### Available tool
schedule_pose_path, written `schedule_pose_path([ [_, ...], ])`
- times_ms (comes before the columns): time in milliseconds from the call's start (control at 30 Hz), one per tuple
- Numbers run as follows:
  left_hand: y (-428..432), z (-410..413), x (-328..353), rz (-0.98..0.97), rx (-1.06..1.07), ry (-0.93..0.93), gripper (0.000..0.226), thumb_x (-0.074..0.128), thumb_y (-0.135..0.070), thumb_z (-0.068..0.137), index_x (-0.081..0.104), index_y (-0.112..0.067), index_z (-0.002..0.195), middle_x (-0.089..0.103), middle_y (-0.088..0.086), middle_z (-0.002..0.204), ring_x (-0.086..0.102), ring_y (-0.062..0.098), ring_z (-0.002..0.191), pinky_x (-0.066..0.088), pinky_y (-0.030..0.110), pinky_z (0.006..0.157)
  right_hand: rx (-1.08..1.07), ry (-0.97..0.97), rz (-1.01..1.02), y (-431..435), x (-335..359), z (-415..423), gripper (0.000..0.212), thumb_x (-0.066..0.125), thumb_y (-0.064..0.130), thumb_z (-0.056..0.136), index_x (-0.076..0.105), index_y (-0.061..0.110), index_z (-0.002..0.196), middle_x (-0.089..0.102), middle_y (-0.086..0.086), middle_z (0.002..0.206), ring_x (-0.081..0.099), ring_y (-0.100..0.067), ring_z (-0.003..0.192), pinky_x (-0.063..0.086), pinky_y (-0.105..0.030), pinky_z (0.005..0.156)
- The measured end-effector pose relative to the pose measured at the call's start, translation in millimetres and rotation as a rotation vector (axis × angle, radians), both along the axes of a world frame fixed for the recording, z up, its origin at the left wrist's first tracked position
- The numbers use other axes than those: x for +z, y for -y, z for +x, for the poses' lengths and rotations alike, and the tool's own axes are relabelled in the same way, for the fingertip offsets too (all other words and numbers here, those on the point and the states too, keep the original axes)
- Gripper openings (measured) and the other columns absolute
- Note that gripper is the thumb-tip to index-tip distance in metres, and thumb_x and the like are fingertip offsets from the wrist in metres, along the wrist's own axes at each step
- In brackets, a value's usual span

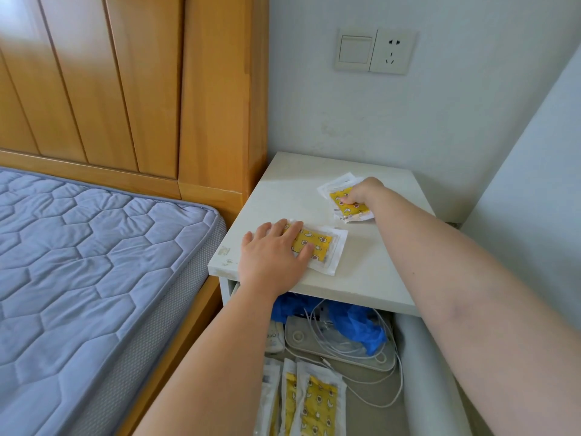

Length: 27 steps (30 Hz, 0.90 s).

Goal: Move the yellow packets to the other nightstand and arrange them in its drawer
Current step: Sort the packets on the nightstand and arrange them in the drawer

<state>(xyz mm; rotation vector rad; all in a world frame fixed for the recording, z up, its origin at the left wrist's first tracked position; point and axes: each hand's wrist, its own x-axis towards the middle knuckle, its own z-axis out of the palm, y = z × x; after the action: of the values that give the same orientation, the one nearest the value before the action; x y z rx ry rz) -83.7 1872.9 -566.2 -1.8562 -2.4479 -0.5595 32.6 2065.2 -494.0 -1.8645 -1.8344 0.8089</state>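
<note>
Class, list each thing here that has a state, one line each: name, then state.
Left hand: open, pressing flat on the front packet.
Right hand: gripping the rear packets.
Drawer: pulled open.
Drawer packets: side by side in the drawer.
Socket: nothing plugged in.

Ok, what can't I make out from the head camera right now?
- Far yellow packet pile: count unclear, head view; the gripping right hand covers it.
- Near yellow packets: how many are stacked; the flat left hand covers one end.
- Drawer rear: hidden under the nightstand top.
- Drawer packets: lower ends cut off by the bottom edge.
</note>
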Motion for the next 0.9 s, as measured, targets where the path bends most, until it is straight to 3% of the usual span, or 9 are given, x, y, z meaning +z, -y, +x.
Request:
schedule_pose_path([
  [133, 0, 0, 0, -0.004, 0.003, -0.003, 0.056, 0.023, -0.061, 0.094, 0.024, -0.040, 0.146, 0.027, -0.012, 0.154, 0.021, 0.018, 0.143, 0.016, 0.045, 0.117, -0.006, -0.159, -0.066, 9, -12, 16, 0.045, 0.084, 0.025, 0.071, 0.054, 0.004, 0.098, 0.064, -0.009, 0.103, 0.062, -0.025, 0.098, 0.049, -0.034, 0.088],
  [233, 0, 0, 1, -0.015, 0.005, 0.001, 0.055, 0.023, -0.060, 0.095, 0.024, -0.040, 0.146, 0.026, -0.011, 0.155, 0.021, 0.019, 0.143, 0.016, 0.045, 0.116, -0.096, -0.394, 0.028, 30, -26, 36, 0.032, 0.082, 0.018, 0.070, 0.062, 0.007, 0.093, 0.068, -0.012, 0.098, 0.066, -0.026, 0.090, 0.052, -0.032, 0.078],
  [367, 2, 3, 4, -0.036, 0.007, 0.003, 0.056, 0.023, -0.059, 0.095, 0.024, -0.039, 0.147, 0.024, -0.009, 0.156, 0.020, 0.020, 0.144, 0.016, 0.045, 0.117, -0.202, -0.650, 0.204, 81, -36, 61, 0.021, 0.076, 0.027, 0.076, 0.059, 0.015, 0.069, 0.060, 0.001, 0.067, 0.059, -0.018, 0.065, 0.043, -0.024, 0.058],
  [467, 4, 2, 6, -0.054, 0.008, 0.011, 0.056, 0.022, -0.059, 0.096, 0.024, -0.038, 0.148, 0.020, -0.005, 0.158, 0.017, 0.021, 0.145, 0.014, 0.046, 0.117, -0.258, -0.780, 0.180, 116, -36, 77, 0.022, 0.073, 0.029, 0.080, 0.059, 0.019, 0.066, 0.059, 0.004, 0.066, 0.057, -0.012, 0.063, 0.043, -0.022, 0.056],
  [700, 8, 5, 18, -0.124, 0.050, 0.073, 0.056, 0.016, -0.053, 0.100, 0.012, -0.032, 0.152, -0.003, -0.002, 0.162, -0.009, 0.022, 0.148, -0.004, 0.052, 0.117, -0.175, -0.765, 0.200, 149, -36, 93, 0.018, 0.071, 0.028, 0.083, 0.063, 0.018, 0.071, 0.063, 0.005, 0.068, 0.059, -0.008, 0.063, 0.043, -0.020, 0.056],
  [800, 4, 1, 31, -0.095, 0.024, -0.009, 0.054, 0.021, -0.045, 0.102, 0.011, -0.029, 0.153, -0.003, -0.002, 0.162, -0.012, 0.023, 0.148, -0.004, 0.053, 0.117, -0.172, -0.751, 0.214, 146, -34, 90, 0.017, 0.071, 0.029, 0.083, 0.064, 0.014, 0.077, 0.062, 0.004, 0.068, 0.058, -0.008, 0.063, 0.043, -0.019, 0.055],
  [900, -6, -6, 53, -0.119, -0.093, -0.097, 0.054, 0.033, -0.034, 0.102, 0.014, -0.027, 0.152, 0.003, -0.003, 0.162, -0.010, 0.022, 0.148, -0.003, 0.049, 0.118, -0.162, -0.774, 0.235, 145, -34, 91, 0.014, 0.071, 0.026, 0.083, 0.063, 0.019, 0.073, 0.062, 0.007, 0.067, 0.058, -0.004, 0.062, 0.042, -0.009, 0.050],
])
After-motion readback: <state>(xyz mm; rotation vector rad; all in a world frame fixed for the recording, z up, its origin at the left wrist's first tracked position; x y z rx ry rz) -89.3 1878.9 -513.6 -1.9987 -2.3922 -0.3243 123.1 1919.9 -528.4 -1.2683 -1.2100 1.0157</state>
